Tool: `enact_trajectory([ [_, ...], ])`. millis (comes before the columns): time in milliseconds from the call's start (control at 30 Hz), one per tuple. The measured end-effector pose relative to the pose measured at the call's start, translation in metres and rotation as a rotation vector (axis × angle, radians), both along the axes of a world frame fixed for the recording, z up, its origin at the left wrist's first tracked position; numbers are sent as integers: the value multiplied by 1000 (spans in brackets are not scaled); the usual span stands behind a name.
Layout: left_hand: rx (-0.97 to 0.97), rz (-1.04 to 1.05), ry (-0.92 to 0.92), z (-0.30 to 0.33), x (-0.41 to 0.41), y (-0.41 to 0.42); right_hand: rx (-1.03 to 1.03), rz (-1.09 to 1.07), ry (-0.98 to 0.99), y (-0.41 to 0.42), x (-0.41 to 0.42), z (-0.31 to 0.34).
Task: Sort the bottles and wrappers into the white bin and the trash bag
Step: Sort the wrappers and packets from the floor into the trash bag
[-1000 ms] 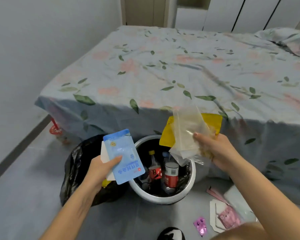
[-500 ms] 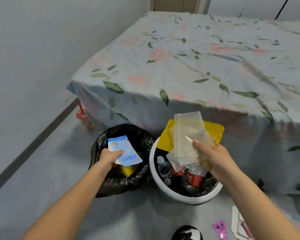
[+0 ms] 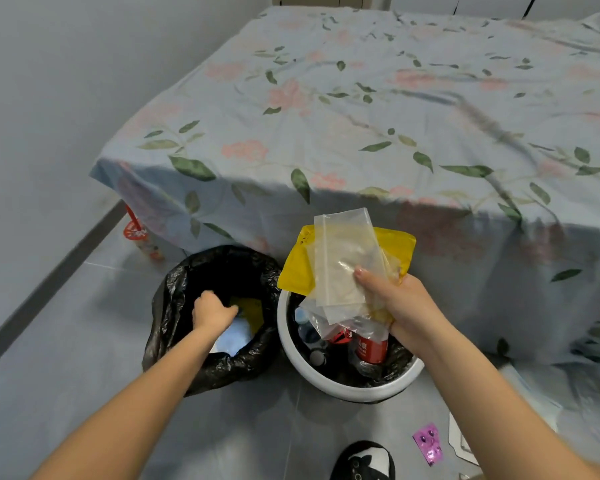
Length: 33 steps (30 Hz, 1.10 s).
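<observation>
Grey floor tiles beside a bed carry the two containers, and the change sits in the left one: the light blue wrapper that the left hand held above the bags a second ago now lies inside the black trash bag, next to a yellow wrapper already there. That hand is down in the bag's mouth with its fingers loosely curled; whether it still touches the blue wrapper I cannot tell. The right hand has not let go: it pinches a clear plastic bag together with a yellow pouch above the white bin, where red-labelled bottles stand. So one wrapper looks sorted, and the right hand's bundle probably goes to the black bag next. Further out, a purple blister pack and pale packets lie on the floor near a black-and-white slipper. A floral sheet drapes the bed, with a plain grey wall to the left.
</observation>
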<state>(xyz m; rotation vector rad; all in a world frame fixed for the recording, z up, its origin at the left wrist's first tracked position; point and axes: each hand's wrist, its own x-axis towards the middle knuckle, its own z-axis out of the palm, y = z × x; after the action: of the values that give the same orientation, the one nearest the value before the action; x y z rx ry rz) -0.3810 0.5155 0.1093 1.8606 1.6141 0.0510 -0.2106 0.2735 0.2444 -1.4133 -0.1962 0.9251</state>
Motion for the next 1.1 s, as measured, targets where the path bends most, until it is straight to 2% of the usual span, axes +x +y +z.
enact_trajectory([
  [67, 17, 4, -253, 28, 10, -12, 14, 21, -4, 2, 0, 2],
  [100, -97, 45, -441, 48, 15, -22, 23, 27, -1, 2, -1, 3],
  [167, -537, 140, -827, 88, 21, -50, 36, 45, 3, 5, -4, 5],
  [200, -749, 155, -953, 105, 21, -64, 41, 58, 8, 6, -6, 5],
  [233, -885, 152, -1021, 119, 19, -77, 47, 72, 16, 7, -8, 5],
  [300, -958, 150, -1121, 133, 19, -101, 57, 88, 45, 10, -12, 5],
  [400, -718, 276, -1219, 134, 22, -126, 23, 86, 36, 11, -17, 3],
  [533, -345, 327, -1117, 132, 17, -136, -119, 97, -73, 10, -20, 7],
  [600, -201, 282, -1059, 132, 12, -138, -206, 122, -168, 9, -22, 7],
  [733, -137, 108, -984, 125, 9, -137, -444, 220, -429, 7, -24, 7],
  [833, 96, -72, -870, 122, 11, -143, -520, 250, -530, 8, -25, 4],
  [933, 259, -160, -800, 125, 14, -149, -398, 213, -409, 10, -29, 2],
  [1100, 406, -374, -682, 111, 17, -150, -142, 217, 9, 15, -31, 16],
])
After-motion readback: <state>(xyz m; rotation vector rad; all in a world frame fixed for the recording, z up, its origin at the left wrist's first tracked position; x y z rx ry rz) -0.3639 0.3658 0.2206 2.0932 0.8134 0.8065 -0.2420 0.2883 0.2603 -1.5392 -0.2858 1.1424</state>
